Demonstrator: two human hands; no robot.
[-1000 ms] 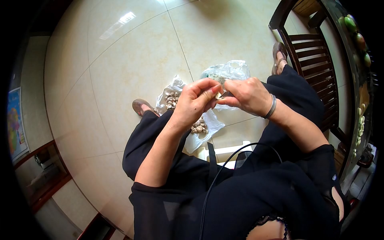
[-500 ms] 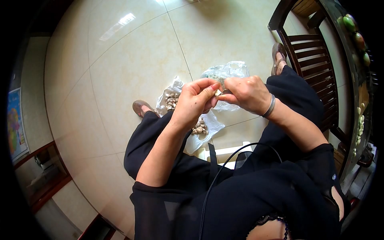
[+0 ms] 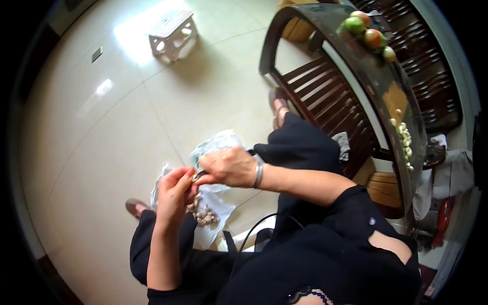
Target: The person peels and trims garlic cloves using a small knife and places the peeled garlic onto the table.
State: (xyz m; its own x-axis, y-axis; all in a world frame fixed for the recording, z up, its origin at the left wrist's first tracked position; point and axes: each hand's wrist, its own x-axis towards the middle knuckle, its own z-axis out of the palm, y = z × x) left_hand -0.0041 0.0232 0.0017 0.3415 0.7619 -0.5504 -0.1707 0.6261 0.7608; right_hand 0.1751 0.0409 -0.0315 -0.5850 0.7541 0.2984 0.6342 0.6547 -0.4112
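My left hand [image 3: 174,190] is closed, with thumb and fingers pinching a small pale garlic clove [image 3: 194,178]. Against it presses my right hand [image 3: 227,166], its fingers curled round a small knife [image 3: 202,174]; only a short bit of grey metal shows, and the handle is hidden in the fist. Below the hands, unpeeled garlic cloves [image 3: 206,217] lie on a white plastic bag [image 3: 221,209] on the floor. Another crumpled plastic bag [image 3: 223,138] sits just beyond my right hand.
To the right stands a dark table [image 3: 373,84] with several green and red fruits [image 3: 372,38] and a row of pale peeled cloves [image 3: 405,138]. A slatted wooden chair [image 3: 325,94] is tucked beside it. Farther off on the tiled floor is a white stool [image 3: 174,35].
The view has swung to the right, bringing the stool and more of the table into sight. Both hands stay together on the clove, lower and further left in the picture.
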